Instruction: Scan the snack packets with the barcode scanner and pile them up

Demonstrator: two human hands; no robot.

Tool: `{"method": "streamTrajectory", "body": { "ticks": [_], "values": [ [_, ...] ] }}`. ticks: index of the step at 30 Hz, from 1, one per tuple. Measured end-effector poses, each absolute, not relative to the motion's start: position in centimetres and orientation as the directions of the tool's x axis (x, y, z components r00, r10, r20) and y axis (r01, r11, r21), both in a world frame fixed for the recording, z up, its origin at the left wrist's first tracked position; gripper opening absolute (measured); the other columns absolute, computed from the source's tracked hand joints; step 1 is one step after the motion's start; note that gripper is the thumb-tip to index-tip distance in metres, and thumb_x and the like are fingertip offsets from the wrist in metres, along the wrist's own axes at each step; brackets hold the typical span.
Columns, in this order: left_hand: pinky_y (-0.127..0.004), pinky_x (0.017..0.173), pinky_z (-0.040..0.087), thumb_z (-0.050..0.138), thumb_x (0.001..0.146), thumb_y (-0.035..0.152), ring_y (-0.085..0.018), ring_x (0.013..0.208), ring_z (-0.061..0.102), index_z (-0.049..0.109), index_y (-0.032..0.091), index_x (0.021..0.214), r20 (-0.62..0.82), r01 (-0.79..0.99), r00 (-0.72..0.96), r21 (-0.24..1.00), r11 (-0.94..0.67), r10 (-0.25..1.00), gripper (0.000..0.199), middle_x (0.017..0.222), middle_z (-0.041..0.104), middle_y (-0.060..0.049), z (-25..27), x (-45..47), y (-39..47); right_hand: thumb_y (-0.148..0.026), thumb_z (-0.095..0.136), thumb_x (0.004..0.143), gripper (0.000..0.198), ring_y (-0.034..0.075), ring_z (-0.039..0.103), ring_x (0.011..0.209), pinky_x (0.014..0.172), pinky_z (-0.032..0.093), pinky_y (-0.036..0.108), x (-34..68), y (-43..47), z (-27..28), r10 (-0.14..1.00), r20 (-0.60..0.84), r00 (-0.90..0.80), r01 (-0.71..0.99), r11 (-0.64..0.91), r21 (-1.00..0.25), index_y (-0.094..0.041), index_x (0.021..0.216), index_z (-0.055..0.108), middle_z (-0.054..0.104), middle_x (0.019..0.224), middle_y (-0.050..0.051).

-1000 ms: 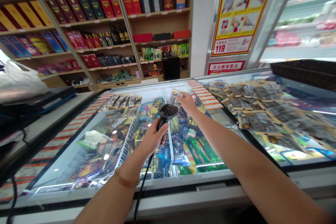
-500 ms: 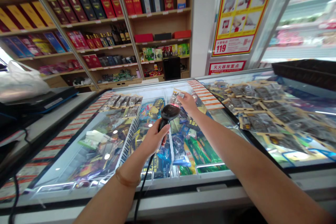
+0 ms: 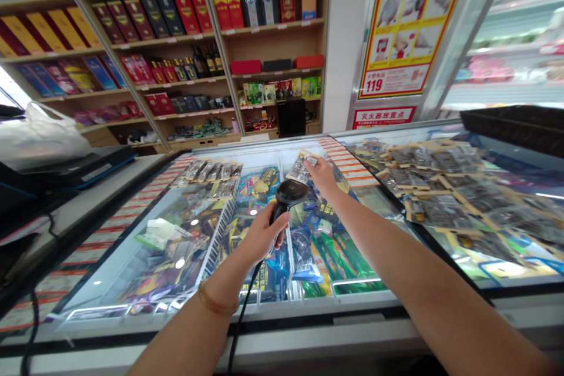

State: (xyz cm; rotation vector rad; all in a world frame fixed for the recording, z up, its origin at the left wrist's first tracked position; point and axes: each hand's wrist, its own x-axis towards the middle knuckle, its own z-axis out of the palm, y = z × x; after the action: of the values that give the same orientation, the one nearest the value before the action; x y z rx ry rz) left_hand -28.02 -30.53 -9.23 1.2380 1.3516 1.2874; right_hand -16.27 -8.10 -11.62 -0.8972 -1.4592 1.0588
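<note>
My left hand [image 3: 264, 232] is wrapped round the handle of a black corded barcode scanner [image 3: 291, 190], whose cable runs down past my wrist. Just beyond the scanner's head, my right hand [image 3: 321, 175] pinches the right side of a small snack packet [image 3: 298, 168], clear with dark contents and a tan edge. Both hands are above the glass top of a chest freezer [image 3: 282, 322]. Rows of similar packets [image 3: 210, 170] lie on the glass to the left, and a larger spread of packets [image 3: 440, 205] covers the glass at right.
Under the glass are colourful frozen packages [image 3: 339, 252] and a white wire divider [image 3: 218, 238]. A dark tray [image 3: 511, 128] sits at the right. On the left counter are a white plastic bag [image 3: 39, 138] and dark equipment. Shelves of boxes [image 3: 194, 12] stand behind.
My right hand and the packet have shifted slightly right, and the packet has tilted. The scanner has moved slightly right and down in view. The whole view has also shifted a little.
</note>
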Motion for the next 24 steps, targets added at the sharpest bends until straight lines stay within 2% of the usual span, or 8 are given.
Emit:
{"method": "streamTrajectory", "body": {
  "ticks": [6,14,19,24],
  "values": [
    [-0.024,0.041,0.038,0.072,0.076,0.069,-0.008,0.042,0.045,0.052,0.022,0.091,0.05,0.151,-0.085,0.988,-0.037,0.995,0.053,0.068,0.055,0.005,-9.29,-27.89,-30.55,-0.053,0.067,0.083,0.05,0.018,0.063,0.068,0.06,0.055,0.027,-16.08,-7.77,-11.89,0.935,0.336,-0.111,0.037,0.342,-0.939,-0.015,0.116,0.067,0.06,0.069,-0.002],
    [-0.024,0.043,0.038,0.071,0.077,0.068,-0.008,0.043,0.046,0.053,0.022,0.093,0.044,0.16,-0.07,0.987,-0.032,0.997,0.052,0.069,0.056,0.005,-9.36,-27.94,-30.56,-0.058,0.069,0.083,0.052,0.021,0.067,0.072,0.062,0.056,0.03,-16.6,-7.22,-12.06,0.925,0.355,-0.135,-0.012,0.357,-0.934,-0.018,0.117,0.067,0.068,0.074,0.002],
    [-0.024,0.042,0.038,0.072,0.074,0.07,-0.008,0.043,0.046,0.053,0.022,0.092,0.047,0.144,-0.082,0.989,-0.035,0.996,0.054,0.07,0.056,0.004,-9.47,-27.94,-30.45,-0.057,0.068,0.084,0.052,0.022,0.067,0.072,0.062,0.056,0.031,-16.57,-7.19,-12.09,0.918,0.376,-0.126,0.029,0.382,-0.924,-0.017,0.118,0.068,0.069,0.074,0.003],
    [-0.025,0.042,0.038,0.073,0.074,0.068,-0.008,0.043,0.046,0.054,0.021,0.1,0.042,0.11,-0.101,0.993,-0.031,0.994,0.057,0.071,0.056,0.005,-9.19,-27.8,-30.67,-0.056,0.066,0.084,0.052,0.022,0.069,0.077,0.065,0.057,0.031,-16.35,-7.33,-12.31,0.91,0.391,-0.135,0.051,0.401,-0.915,-0.017,0.119,0.067,0.071,0.08,0.004]
  ]
}}
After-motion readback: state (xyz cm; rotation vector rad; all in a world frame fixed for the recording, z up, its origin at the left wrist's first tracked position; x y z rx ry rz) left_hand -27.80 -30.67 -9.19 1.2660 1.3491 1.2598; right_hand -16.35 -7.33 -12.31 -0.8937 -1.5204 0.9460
